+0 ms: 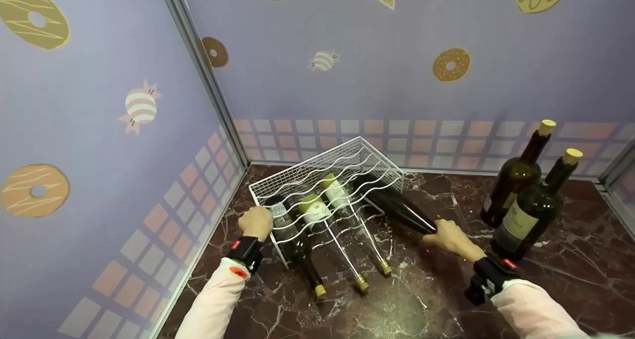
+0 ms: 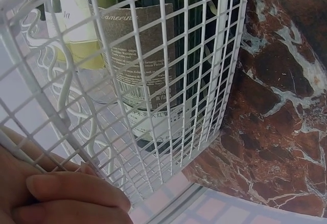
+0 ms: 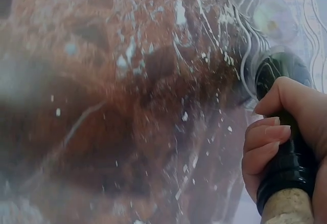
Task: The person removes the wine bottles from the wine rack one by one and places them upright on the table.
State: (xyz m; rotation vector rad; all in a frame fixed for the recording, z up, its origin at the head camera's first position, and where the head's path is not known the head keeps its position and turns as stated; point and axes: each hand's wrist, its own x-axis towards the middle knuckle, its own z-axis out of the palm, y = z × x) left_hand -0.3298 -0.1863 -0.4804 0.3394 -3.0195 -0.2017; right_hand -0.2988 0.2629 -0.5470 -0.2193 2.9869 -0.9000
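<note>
My left hand (image 1: 256, 223) grips the left end of a white wire wine rack (image 1: 310, 164); in the left wrist view its curled fingers (image 2: 76, 191) lie against the mesh. My right hand (image 1: 450, 237) holds a dark wine bottle (image 1: 404, 207) by the neck, its cork (image 3: 288, 206) showing below the fist in the right wrist view. That bottle slants with its base inside the rack's right end. In the other slots lie a dark green bottle (image 1: 300, 252) at the left and two clear bottles, one in the middle (image 1: 342, 252) and one right of it (image 1: 369, 242), corks toward me.
Two corked wine bottles stand upright at the right, a labelled green one (image 1: 521, 220) in front of a dark one (image 1: 513, 177). Patterned panels (image 1: 317, 96) close off the back and left of the dark red marbled tabletop (image 1: 392, 304).
</note>
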